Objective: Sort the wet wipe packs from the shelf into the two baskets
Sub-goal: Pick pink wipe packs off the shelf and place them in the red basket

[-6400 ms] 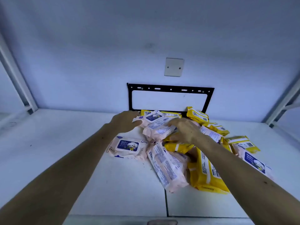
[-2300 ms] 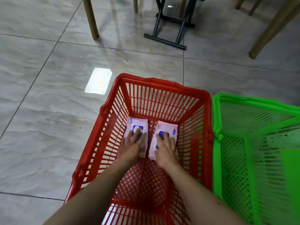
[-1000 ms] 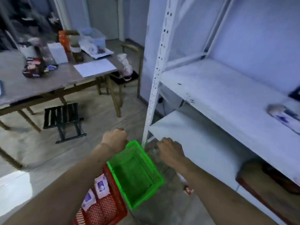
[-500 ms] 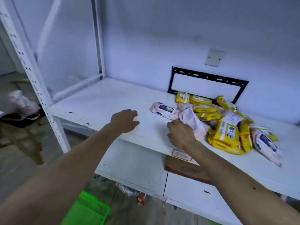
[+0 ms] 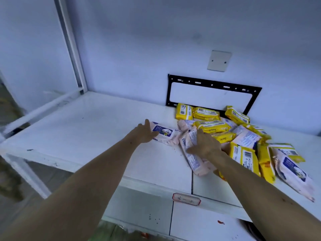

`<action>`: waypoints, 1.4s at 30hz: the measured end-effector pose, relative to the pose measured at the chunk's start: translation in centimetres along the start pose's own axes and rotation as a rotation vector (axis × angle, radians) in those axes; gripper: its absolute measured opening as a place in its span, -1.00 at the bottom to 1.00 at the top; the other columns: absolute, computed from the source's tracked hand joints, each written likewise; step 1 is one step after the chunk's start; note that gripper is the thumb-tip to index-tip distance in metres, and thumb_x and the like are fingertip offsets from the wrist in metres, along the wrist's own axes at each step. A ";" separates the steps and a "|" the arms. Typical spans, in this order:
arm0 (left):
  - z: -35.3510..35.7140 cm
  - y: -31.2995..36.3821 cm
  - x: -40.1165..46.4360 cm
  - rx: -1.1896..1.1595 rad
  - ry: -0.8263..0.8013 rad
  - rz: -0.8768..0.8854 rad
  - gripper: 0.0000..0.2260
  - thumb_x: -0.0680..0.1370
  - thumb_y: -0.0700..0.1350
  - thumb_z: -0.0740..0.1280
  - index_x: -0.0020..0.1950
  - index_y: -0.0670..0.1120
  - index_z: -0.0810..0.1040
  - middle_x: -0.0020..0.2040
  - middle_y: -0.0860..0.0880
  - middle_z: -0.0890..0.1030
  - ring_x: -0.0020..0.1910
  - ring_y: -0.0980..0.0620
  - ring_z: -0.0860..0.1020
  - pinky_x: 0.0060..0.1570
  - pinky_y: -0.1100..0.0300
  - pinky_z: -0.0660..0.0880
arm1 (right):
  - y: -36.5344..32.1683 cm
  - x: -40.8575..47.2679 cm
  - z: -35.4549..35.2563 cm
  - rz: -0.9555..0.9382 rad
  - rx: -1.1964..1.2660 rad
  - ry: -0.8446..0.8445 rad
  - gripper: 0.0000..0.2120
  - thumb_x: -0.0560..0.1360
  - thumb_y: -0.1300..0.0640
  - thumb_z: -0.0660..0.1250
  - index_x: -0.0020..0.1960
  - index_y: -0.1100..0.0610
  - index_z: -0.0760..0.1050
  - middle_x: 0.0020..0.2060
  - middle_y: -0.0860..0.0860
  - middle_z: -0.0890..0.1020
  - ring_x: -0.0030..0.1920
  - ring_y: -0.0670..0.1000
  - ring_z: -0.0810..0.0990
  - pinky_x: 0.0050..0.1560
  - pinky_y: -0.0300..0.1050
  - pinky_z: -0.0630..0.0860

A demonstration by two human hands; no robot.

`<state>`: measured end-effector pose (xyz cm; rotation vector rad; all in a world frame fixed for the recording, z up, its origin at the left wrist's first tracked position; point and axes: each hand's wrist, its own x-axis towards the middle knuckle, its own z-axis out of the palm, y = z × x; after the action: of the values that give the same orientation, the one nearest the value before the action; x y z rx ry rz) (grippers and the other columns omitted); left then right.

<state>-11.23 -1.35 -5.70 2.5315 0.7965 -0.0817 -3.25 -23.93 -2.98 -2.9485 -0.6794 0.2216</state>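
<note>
A heap of wet wipe packs lies on the white shelf (image 5: 86,129), several yellow packs (image 5: 206,113) at the back and right, pink ones mixed in. My left hand (image 5: 145,132) reaches a lone pink pack with a blue label (image 5: 165,134), fingers spread against its left end. My right hand (image 5: 205,145) lies on a long pink pack (image 5: 191,153) at the heap's front, fingers apart around it. Another pink pack (image 5: 293,173) sits at the far right. The baskets are out of view.
A black metal bracket (image 5: 213,86) and a white wall plate (image 5: 219,61) are on the back wall behind the heap. White shelf uprights (image 5: 71,44) stand at left. A red-edged label (image 5: 186,199) sits on the shelf's front edge, with a lower shelf beneath.
Both hands moved forward over the shelf: the left from the front edge to the lone pink pack, the right onto the long pink pack. My view has come closer to the heap.
</note>
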 end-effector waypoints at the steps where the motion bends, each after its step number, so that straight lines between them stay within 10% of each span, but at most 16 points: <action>1: 0.1 -0.1 1.3 -0.021 -0.013 -0.019 -0.32 0.56 0.19 0.18 0.51 -0.17 0.05 0.38 -0.31 0.35 0.31 -0.27 0.41 0.20 -0.03 0.39 | -0.1 0.7 0.0 0.014 0.012 -0.006 -0.05 0.29 -0.17 0.52 0.47 0.17 0.13 0.23 0.09 0.54 0.23 0.14 0.53 -0.11 -0.06 0.42; 8: 0.9 0.5 7.7 0.047 -0.016 -0.001 -0.29 0.47 0.27 0.28 0.42 -0.16 0.20 0.38 -0.26 0.33 0.35 -0.27 0.32 0.31 -0.06 0.32 | -0.5 2.9 -2.7 0.000 -0.023 -0.029 -0.47 0.17 -0.14 0.58 -0.09 0.08 0.38 -0.19 -0.03 0.50 -0.14 0.04 0.50 -0.27 -0.13 0.40; 18: -0.8 0.8 11.2 0.325 -0.285 0.335 -0.32 0.35 0.40 0.31 0.38 0.11 0.37 0.36 0.11 0.44 0.30 -0.02 0.45 0.32 -0.06 0.33 | 0.8 6.9 -7.7 -0.521 0.011 0.382 -0.54 0.36 0.28 0.47 0.22 0.07 0.48 0.08 0.05 0.55 0.10 0.15 0.53 -0.01 0.02 0.46; 22: -1.3 0.6 11.3 0.283 -0.421 0.314 -0.34 0.21 0.47 0.35 0.08 0.01 0.57 0.04 0.03 0.66 -0.04 0.01 0.63 0.03 0.08 0.56 | 3.4 7.6 -4.4 -0.632 -0.273 0.241 -0.42 0.31 0.44 0.32 0.25 0.02 0.47 0.19 0.00 0.56 0.22 0.10 0.50 0.22 0.00 0.36; 26: -1.4 0.0 11.2 0.215 -0.416 0.266 -0.42 0.30 0.42 0.37 -0.02 -0.06 0.60 -0.13 0.04 0.67 -0.19 0.04 0.63 -0.12 0.17 0.51 | 6.1 8.2 -3.5 -0.395 -0.119 -0.029 -0.52 0.36 0.40 0.34 0.20 0.03 0.49 0.23 0.00 0.53 0.23 0.09 0.51 0.14 0.03 0.52; 30: -1.9 0.2 11.0 0.198 -0.430 0.204 -0.43 0.31 0.39 0.39 0.03 -0.07 0.50 -0.05 0.02 0.63 -0.12 0.00 0.59 0.03 0.09 0.49 | 4.0 9.1 -4.1 0.005 0.251 0.115 -0.88 0.50 0.13 0.31 -0.01 0.15 0.53 -0.01 0.08 0.63 0.02 0.11 0.60 -0.10 -0.05 0.55; 34: -2.6 -0.2 10.6 0.157 -0.406 0.148 -0.45 0.26 0.43 0.39 -0.11 -0.01 0.46 -0.11 0.01 0.64 -0.22 0.00 0.56 -0.19 0.15 0.39 | 0.7 8.7 -2.5 0.221 0.218 -0.010 -0.35 0.37 -0.46 0.22 -0.43 0.15 0.42 -0.51 0.01 0.49 -0.40 0.00 0.52 -0.42 -0.17 0.34; 39: -3.2 -2.3 10.3 -0.056 -0.368 0.017 -0.41 0.28 0.37 0.43 -0.06 -0.13 0.51 -0.15 -0.11 0.63 -0.29 -0.07 0.49 -0.27 0.17 0.33 | -0.8 8.6 -2.3 0.301 0.360 0.027 -0.38 0.18 -0.25 0.56 0.00 0.16 0.53 -0.09 0.07 0.62 -0.04 0.08 0.63 -0.25 -0.14 0.50; 42: -3.1 -3.4 10.2 -0.263 -0.355 -0.070 -0.42 0.35 0.23 0.48 0.10 -0.23 0.57 0.03 -0.19 0.67 -0.01 -0.18 0.64 -0.04 0.06 0.51 | -1.7 8.5 -2.1 0.326 0.436 0.024 -0.41 0.21 -0.09 0.60 0.09 0.19 0.52 -0.01 0.11 0.63 0.03 0.12 0.63 -0.13 -0.09 0.57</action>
<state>-4.90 7.91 -6.38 2.1584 0.7000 -0.4096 3.98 -18.83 -1.66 -2.6107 -0.1168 0.3147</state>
